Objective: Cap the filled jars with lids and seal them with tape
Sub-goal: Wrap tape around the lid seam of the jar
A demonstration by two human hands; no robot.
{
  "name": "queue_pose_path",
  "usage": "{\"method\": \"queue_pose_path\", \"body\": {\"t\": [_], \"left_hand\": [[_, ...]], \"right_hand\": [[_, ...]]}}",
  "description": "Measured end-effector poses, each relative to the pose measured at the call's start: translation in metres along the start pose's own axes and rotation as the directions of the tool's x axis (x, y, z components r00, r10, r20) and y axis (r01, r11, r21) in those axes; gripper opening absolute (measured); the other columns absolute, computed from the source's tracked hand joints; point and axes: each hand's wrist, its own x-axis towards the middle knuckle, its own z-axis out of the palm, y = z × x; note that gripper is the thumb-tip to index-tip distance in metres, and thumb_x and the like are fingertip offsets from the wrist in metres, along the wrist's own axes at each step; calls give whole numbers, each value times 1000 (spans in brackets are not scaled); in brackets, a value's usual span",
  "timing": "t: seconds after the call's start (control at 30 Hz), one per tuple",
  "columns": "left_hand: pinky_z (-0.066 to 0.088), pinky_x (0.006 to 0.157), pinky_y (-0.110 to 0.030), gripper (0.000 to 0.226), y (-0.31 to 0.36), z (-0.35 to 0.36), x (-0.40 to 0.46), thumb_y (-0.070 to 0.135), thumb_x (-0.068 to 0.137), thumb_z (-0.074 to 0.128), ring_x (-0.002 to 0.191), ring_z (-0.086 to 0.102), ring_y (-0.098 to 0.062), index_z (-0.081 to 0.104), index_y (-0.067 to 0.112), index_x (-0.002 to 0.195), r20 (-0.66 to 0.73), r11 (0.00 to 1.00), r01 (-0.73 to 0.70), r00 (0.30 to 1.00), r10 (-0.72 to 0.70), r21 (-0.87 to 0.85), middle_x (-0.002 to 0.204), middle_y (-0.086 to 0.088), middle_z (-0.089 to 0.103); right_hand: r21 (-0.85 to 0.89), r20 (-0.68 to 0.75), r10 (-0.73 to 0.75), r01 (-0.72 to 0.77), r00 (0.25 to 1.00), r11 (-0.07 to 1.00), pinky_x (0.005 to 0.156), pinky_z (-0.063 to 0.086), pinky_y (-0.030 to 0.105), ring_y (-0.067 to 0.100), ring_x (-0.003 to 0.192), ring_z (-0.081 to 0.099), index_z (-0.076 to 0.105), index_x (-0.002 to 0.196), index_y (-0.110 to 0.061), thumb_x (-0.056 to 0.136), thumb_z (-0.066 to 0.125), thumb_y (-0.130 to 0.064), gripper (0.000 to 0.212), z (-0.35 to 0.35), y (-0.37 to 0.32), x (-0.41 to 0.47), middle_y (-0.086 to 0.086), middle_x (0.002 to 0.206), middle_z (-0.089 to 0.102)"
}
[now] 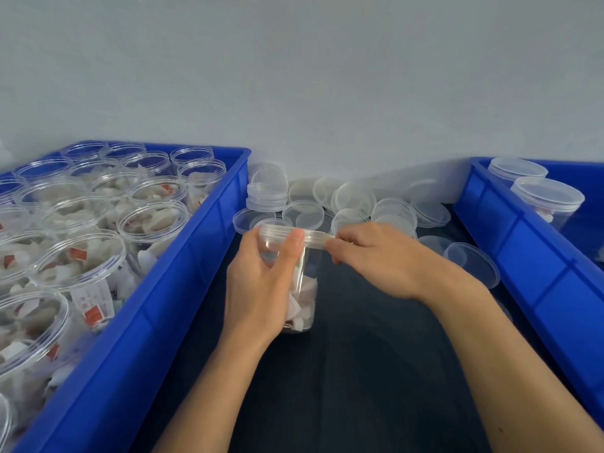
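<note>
A clear plastic jar [305, 289] with white packets in its bottom stands upright on the dark cloth in the middle. A clear lid [277, 231] sits on its mouth. My left hand [261, 282] grips the jar from the left, thumb pressed on the lid's rim. My right hand [376, 256] pinches a strip of clear tape [315, 240] that runs along the lid's edge to the right of that thumb.
A blue crate [183, 289] on the left holds several open filled jars [78, 256]. A blue crate [523, 256] on the right holds capped jars [545, 199]. Several loose clear lids [353, 201] lie heaped by the wall behind the jar. Dark cloth [359, 371] covers the lap area.
</note>
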Motion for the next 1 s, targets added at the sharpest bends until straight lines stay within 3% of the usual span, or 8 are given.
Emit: {"method": "queue_pose_path", "body": {"t": [0.23,0.37,0.47,0.53,0.63,0.77,0.87,1.0], "left_hand": [[63,84,-53,39,-2,3,0,79,83,62,89,79,-18,72,46,100,50,995,15,999,-10,-101,98,9,79],[61,82,-41,41,-2,2,1,81,81,59,94,78,-18,67,49,104,112,995,25,994,-14,-98,103,10,77],[61,91,-46,66,-3,2,2,82,73,67,99,78,-14,44,46,124,139,996,51,989,-41,-71,110,15,75],[61,88,-40,71,-1,3,2,80,66,74,96,76,-5,40,45,117,101,1000,25,995,-26,9,109,15,75],[56,81,-29,62,2,-1,2,79,65,76,96,71,5,43,50,109,42,993,-27,999,22,111,109,19,70],[56,84,-33,53,3,-9,4,84,75,62,99,67,6,54,48,113,31,975,-55,998,50,216,111,25,68],[48,73,-28,47,5,-8,3,81,82,54,92,61,17,53,41,107,12,969,-48,999,46,244,102,37,66],[51,72,-31,40,2,-7,4,74,88,53,87,63,8,52,37,103,-1,964,-52,999,54,260,91,14,70]], "right_hand": [[43,40,28,-30,999,999,69,45,39,16,71,57,62,92,-11,103,41,-62,56,-2,2,-3,-5,77,61],[-46,43,23,-21,999,999,62,32,31,8,73,52,51,79,-21,107,37,-57,47,0,0,-3,-9,80,56],[-75,56,20,-15,998,997,60,30,29,6,70,50,48,76,-25,108,37,-57,46,-1,1,-4,-11,77,54],[-79,54,8,-4,999,997,59,30,29,5,68,49,49,75,-25,107,36,-59,48,-1,2,-5,-11,76,54],[-76,38,-11,13,999,997,59,31,30,9,67,52,49,76,-21,105,36,-64,54,1,1,-4,-9,74,55],[-42,37,-57,58,998,997,62,39,34,15,65,52,49,77,-16,100,35,-74,63,6,1,-1,-5,71,55],[25,70,-67,65,995,998,68,48,38,14,70,60,59,85,-17,103,37,-68,58,5,2,-1,-5,79,65],[54,71,-46,42,996,998,63,38,30,-2,59,55,69,85,-31,106,42,-58,44,1,6,-1,-24,64,59]]}}
